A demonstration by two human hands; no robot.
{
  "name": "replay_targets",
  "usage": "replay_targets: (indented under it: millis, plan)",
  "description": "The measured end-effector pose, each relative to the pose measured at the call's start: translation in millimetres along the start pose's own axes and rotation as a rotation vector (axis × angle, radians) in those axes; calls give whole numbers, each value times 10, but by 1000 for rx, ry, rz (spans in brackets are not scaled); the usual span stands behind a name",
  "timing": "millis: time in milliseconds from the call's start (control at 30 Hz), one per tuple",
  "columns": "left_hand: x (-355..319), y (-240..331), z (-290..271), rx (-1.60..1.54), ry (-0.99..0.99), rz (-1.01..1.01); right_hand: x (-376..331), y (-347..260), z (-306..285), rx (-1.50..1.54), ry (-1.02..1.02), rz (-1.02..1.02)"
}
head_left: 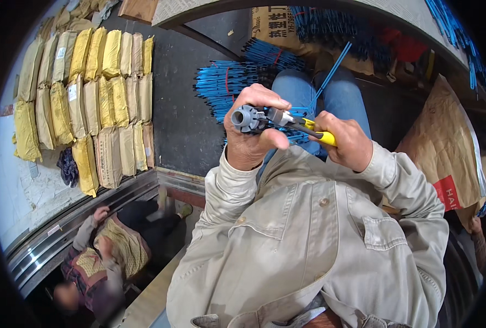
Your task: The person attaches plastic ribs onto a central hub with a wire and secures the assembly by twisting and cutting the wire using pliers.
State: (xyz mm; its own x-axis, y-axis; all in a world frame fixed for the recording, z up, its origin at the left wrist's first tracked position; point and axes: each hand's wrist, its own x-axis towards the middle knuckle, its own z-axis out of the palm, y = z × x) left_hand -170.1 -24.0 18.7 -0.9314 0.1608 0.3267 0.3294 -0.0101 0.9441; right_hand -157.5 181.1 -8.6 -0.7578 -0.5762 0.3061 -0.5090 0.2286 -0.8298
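In front of my chest, my left hand [246, 146] is closed around a grey plastic fitting [247, 118] with a round, notched open end facing left. My right hand [348, 136] grips a pair of pliers [325, 137] by its yellow and black handles. Its metal jaws [278, 116] are at the fitting, between the thumb and fingers of my left hand; what they bite on cannot be made out. Just beyond my hands lie bundles of thin blue rods [213, 87] with black ends, some tied with red bands. A few loose blue rods [333, 74] slant across my legs.
Rows of yellow and tan wrapped packages [92, 106] stand at the left. Another person [120, 246] sits at the lower left. A brown paper sack [440, 145] stands at my right, near another person's hand [477, 227]. A paper-covered table [210, 8] arches across the far side, with more blue rods [451, 27].
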Motion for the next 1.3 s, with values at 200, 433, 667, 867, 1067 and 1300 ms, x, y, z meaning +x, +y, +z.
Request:
replay_targets:
  millis: [200,433,667,867,1067,1300]
  plan:
    - [-28,-25,16,-343,-39,-53,211,-113,-686,419,-423,261]
    - [-95,46,71,-331,-216,121,537,-774,-1333,173,-762,508]
    - [-752,159,200,-293,-313,175,-2,-1249,-1061,-167,-816,363]
    - [-1199,344,112,-266,-405,172,-320,-1685,-736,-328,-771,257]
    - [-1503,449,-117,-181,-275,133,-637,-1816,-162,-385,-557,196]
    - [-1684,239,-92,-273,-147,67,-1201,-1272,842,-250,-40,102]
